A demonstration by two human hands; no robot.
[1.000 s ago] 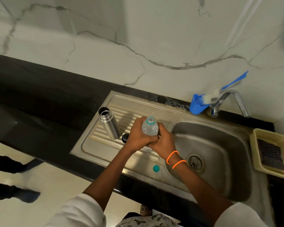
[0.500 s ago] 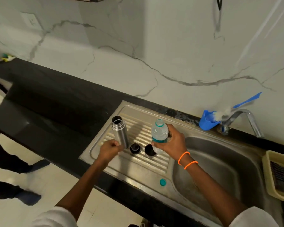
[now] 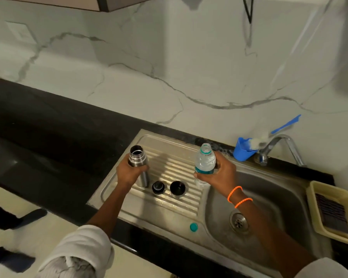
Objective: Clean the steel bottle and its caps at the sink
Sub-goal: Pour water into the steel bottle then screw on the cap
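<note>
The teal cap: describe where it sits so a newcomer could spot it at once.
Start at the sink and go to the flat front rim left of the drain. The teal cap lies there alone, apart from the two black caps up on the ribbed drainboard; it is small, round, flat and the only teal piece.

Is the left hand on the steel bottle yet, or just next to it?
Touching. The head view shows the left hand wrapped around the steel bottle just below its open neck, fingers across the front of the body.
</note>
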